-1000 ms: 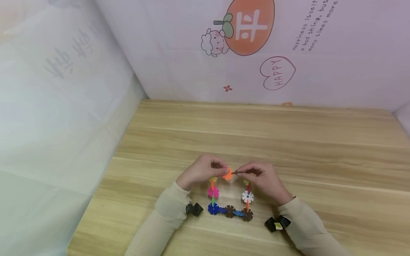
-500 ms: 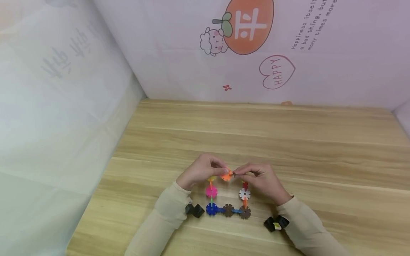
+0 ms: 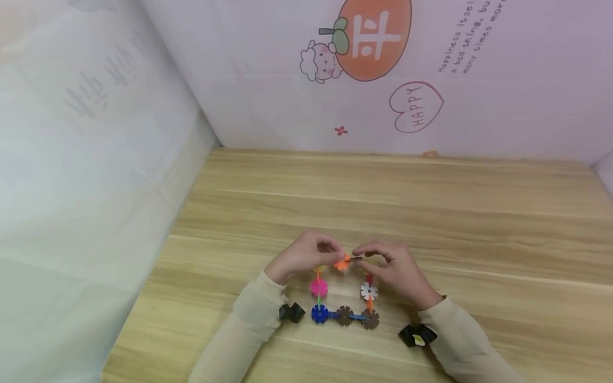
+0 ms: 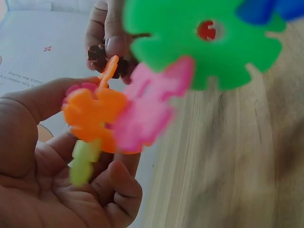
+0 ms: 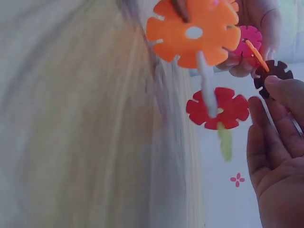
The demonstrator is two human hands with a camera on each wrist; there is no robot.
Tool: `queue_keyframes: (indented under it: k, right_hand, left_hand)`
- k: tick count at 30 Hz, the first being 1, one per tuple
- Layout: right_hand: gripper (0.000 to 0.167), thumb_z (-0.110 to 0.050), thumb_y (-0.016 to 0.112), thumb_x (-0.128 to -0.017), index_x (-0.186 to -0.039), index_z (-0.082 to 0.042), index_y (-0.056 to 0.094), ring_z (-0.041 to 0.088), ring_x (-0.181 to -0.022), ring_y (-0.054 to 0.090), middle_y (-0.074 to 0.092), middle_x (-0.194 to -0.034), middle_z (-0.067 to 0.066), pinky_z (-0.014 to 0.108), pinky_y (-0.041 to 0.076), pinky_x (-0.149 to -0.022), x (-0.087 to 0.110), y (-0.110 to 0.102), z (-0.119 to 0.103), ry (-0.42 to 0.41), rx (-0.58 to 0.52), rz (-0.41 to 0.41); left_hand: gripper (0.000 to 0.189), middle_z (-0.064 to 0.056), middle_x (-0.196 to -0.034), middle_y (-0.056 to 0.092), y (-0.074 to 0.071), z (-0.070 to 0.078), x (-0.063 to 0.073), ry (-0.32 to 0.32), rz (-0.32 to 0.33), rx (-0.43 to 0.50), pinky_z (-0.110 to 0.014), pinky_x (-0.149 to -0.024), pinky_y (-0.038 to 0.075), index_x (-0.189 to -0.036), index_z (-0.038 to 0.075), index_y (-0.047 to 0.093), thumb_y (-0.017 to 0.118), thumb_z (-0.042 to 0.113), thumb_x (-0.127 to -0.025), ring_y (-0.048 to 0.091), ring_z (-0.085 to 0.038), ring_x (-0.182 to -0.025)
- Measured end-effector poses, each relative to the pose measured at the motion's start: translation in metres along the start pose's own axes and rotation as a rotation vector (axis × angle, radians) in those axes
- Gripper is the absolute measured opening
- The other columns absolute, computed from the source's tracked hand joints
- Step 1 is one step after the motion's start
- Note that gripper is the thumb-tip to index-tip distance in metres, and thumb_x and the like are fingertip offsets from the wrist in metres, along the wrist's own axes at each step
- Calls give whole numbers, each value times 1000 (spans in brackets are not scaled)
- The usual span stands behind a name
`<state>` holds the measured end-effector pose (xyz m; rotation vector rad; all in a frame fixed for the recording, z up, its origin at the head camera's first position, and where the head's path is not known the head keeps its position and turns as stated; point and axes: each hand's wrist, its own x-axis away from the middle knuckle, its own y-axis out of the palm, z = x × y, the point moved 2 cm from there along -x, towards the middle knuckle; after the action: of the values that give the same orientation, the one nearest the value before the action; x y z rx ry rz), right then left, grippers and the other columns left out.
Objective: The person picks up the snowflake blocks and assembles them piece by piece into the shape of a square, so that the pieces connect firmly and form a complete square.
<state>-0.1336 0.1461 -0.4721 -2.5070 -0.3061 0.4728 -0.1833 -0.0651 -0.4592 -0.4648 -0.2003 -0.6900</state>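
Observation:
My left hand [image 3: 306, 255] pinches an orange notched snowflake disc [image 3: 341, 262] between thumb and fingers. A dark brown disc [image 5: 274, 78] is slotted against its edge, with my right hand [image 3: 396, 268] holding it by thumb and fingers. Below both hands runs a chain of interlocked discs: pink [image 3: 319, 288], blue [image 3: 320, 314], brown [image 3: 344, 315] and white [image 3: 369, 291] ones among them. A green disc [image 4: 209, 42] looms close in the left wrist view. A red disc [image 5: 217, 108] and a yellow one [image 5: 225, 142] hang from the chain's right side. My fingers partly cover the upper discs.
The wooden table [image 3: 268, 202] extends around the hands. A printed pale cloth [image 3: 268, 101] rises behind it, and a whitish cloth [image 3: 96, 191] hangs on the left. Black blocks sit at the left wrist [image 3: 291, 313] and right wrist [image 3: 417, 335].
My right thumb and forefinger have spread slightly, so more of the brown disc shows. The chain has shifted a little. My left hand keeps its pinch on the orange disc.

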Motion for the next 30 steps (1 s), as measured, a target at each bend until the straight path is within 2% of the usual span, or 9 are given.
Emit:
queue_keyframes:
  k: [3,6,10,13,16,20,23,30]
  right_hand:
    - [23,-6,78,-84,-106,-11,73,16,-99,68,74,-108,-3,45,56,-90,1,-2,3,43,16,-11]
    - [22,-8,75,-87,-108,-8,72,21,-102,68,72,-111,1,45,55,-93,3,-6,9,107,-1,-22]
    - [21,-15,70,-92,-112,-7,70,21,-103,68,71,-112,5,40,55,-94,5,-10,16,187,-6,-41]
    - [23,-18,68,-94,-114,-6,69,19,-100,68,71,-110,5,34,56,-89,7,-12,19,232,24,-72]
    - [24,-18,67,-95,-115,-6,68,16,-96,67,71,-106,5,27,55,-83,7,-14,21,285,30,-108]
    - [26,-17,68,-94,-117,-5,67,17,-94,67,71,-103,5,24,55,-78,7,-15,21,382,-39,-150]
    - [26,-17,70,-92,-116,-6,66,18,-92,67,71,-101,7,25,55,-76,6,-16,21,435,-107,-168]
    - [22,-14,69,-93,-113,-4,67,23,-83,70,73,-92,8,30,55,-72,7,-15,16,449,-227,-174]
  left_hand:
    - [12,5,-97,72,0,1,0,6,2,0,-35,-92,52,-98,18,74,68,28,-94,65,-11,-97]
    - [14,4,-100,72,0,2,0,21,3,-3,-36,-98,51,-100,16,73,67,27,-95,65,-12,-101]
    - [12,3,-100,72,1,2,0,26,2,-9,-36,-96,52,-100,15,71,66,25,-95,66,-13,-103]
    - [12,3,-99,72,2,2,-1,12,2,5,-35,-91,53,-101,15,70,67,25,-95,67,-14,-100]
    - [17,5,-102,72,3,2,-2,-4,2,-11,-35,-90,53,-104,18,71,69,32,-94,66,-13,-101]
    - [25,8,-109,71,3,2,-3,0,-3,-53,-36,-93,52,-109,22,73,71,38,-90,64,-12,-105]
    - [25,8,-111,71,4,2,-4,11,-9,-53,-37,-95,51,-110,24,74,73,37,-89,63,-13,-108]
    - [21,14,-113,70,6,2,-2,-15,-19,-35,-41,-98,49,-105,31,76,76,40,-86,61,-12,-112]
